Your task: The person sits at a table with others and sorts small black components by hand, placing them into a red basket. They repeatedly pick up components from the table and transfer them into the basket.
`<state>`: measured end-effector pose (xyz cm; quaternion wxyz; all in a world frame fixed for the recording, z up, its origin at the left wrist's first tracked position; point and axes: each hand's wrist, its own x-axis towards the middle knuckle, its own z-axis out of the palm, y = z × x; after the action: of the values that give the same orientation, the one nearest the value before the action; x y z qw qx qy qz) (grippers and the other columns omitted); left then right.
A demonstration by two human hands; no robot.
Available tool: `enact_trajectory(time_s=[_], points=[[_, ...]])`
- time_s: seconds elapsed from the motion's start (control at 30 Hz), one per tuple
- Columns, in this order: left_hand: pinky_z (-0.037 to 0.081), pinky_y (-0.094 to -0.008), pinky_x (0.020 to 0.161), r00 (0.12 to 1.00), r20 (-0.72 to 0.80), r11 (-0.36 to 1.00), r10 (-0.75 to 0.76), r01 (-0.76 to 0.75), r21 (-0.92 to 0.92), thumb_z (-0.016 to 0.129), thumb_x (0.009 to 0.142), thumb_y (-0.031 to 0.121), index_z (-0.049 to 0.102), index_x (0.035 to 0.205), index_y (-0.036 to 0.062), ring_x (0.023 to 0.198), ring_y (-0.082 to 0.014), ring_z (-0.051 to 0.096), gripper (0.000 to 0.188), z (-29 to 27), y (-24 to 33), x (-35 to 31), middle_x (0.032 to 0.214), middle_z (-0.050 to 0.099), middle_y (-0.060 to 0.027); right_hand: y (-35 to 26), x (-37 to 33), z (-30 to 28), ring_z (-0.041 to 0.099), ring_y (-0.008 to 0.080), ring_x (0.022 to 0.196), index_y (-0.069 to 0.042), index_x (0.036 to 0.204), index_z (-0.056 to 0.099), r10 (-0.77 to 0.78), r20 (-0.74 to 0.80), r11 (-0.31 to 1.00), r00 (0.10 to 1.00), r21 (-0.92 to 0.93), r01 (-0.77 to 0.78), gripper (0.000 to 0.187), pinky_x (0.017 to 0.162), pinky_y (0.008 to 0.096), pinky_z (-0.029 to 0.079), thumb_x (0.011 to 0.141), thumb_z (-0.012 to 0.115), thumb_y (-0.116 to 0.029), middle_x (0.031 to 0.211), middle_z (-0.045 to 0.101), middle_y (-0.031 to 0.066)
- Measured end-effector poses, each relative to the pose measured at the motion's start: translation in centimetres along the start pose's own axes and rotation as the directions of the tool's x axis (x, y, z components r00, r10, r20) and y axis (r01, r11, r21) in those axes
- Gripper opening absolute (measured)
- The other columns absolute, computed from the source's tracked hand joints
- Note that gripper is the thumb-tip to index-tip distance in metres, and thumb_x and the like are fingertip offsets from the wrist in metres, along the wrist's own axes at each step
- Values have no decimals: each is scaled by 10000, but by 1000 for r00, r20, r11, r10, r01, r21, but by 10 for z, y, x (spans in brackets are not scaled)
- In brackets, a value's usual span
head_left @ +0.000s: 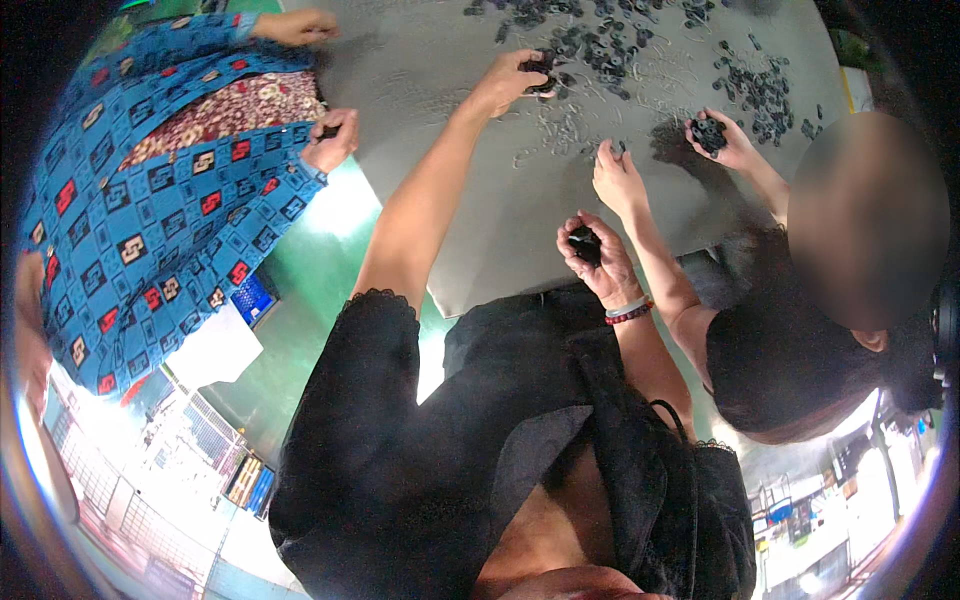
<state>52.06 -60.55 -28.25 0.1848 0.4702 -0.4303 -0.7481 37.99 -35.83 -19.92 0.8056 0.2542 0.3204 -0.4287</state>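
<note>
Both hands are working over a grey surface (pixel 440 200). The left hand (pixel 515 80) is reaching far out with the arm stretched, its fingers pinching closed on small black parts (pixel 543 75) at the near edge of a scattered pile (pixel 600 45). The right hand (pixel 597 258) is staying close to the body, palm up and fingers curling half shut around a few black pieces (pixel 585 243); a pale band and a red beaded bracelet (pixel 630 312) are sitting on its wrist.

The parts are looking small, dark and flat, some ring-like, though they are too small to tell exactly. They are spreading across the far part of the surface, with a second cluster (pixel 760 90) to the right.

Just beside the right hand, a neighbour in black is using two hands (pixel 618 175), one gripping a dark bunch (pixel 710 132). On the left, a person in a blue patterned sleeve (pixel 150 200) is handling parts at the edge of the surface.
</note>
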Motion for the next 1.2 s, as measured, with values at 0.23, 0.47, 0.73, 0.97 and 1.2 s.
enact_trajectory(time_s=[0.23,0.47,0.73,0.97,1.2], points=[[527,-341,830,991,46,992,-123,123,-9,473,797,-89,389,1312,90,1023,-258,553,551,-15,41,-50,1227,439,-178,2,2,-2,531,215,656,38,857,580,22,173,1000,985,5,-23,289,381,212,409,912,480,-227,808,572,165],[528,-356,823,989,18,988,-149,149,-37,474,797,-86,403,1281,40,1002,-275,571,505,-22,15,-60,1176,488,-175,0,0,18,529,153,494,-34,808,580,-38,166,987,985,-147,63,239,368,208,382,882,538,-257,719,600,104],[489,-331,798,949,-16,475,313,-142,868,613,765,142,619,1038,124,909,-227,617,273,1,-27,-73,898,646,-73,-14,2,18,417,79,463,-102,643,425,-194,182,844,964,-470,259,331,346,186,262,881,557,-290,612,500,33],[491,-394,796,959,-103,296,264,21,955,697,728,318,550,1013,4,934,-320,579,449,85,-74,-73,983,578,-166,16,-14,-14,364,72,452,-96,687,417,-71,215,886,974,-436,160,316,340,177,233,915,503,-298,590,468,38],[507,-391,790,972,-177,361,155,110,926,717,715,223,550,991,-41,944,-306,588,417,95,-94,-55,1023,558,-192,15,-17,-29,424,74,521,-103,635,419,-21,156,879,987,-469,93,353,342,157,241,898,535,-307,627,461,20]])
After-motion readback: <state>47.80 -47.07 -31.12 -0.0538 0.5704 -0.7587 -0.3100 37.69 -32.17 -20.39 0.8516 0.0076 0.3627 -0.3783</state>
